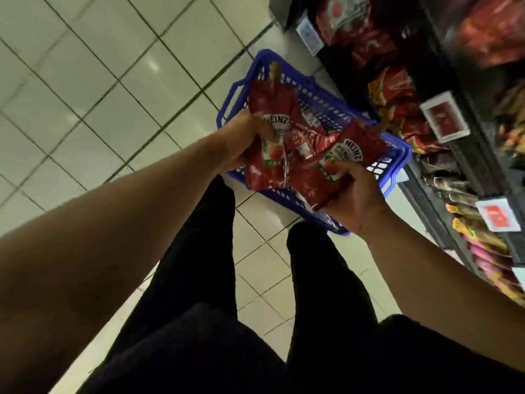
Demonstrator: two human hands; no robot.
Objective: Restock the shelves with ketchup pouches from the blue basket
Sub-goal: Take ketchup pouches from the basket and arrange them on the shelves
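Observation:
A blue plastic basket [257,65] stands on the tiled floor beside the shelves. Over it, my left hand [241,143] grips a red Heinz ketchup pouch [270,109] by its left edge, spout pointing away from me. My right hand [356,200] grips a second red Heinz pouch [356,143] from below, thumb on its front. The two pouches overlap in the middle, and more red pouches [309,118] show in the basket behind them. Most of the basket's inside is hidden by the held pouches.
Dark shelves [466,115] run along the right, stocked with red sauce pouches [395,92] and other packets, with price tags [444,116] on the shelf edges. Pale floor tiles [113,95] stretch to the left. My dark-trousered legs [216,280] stand just before the basket.

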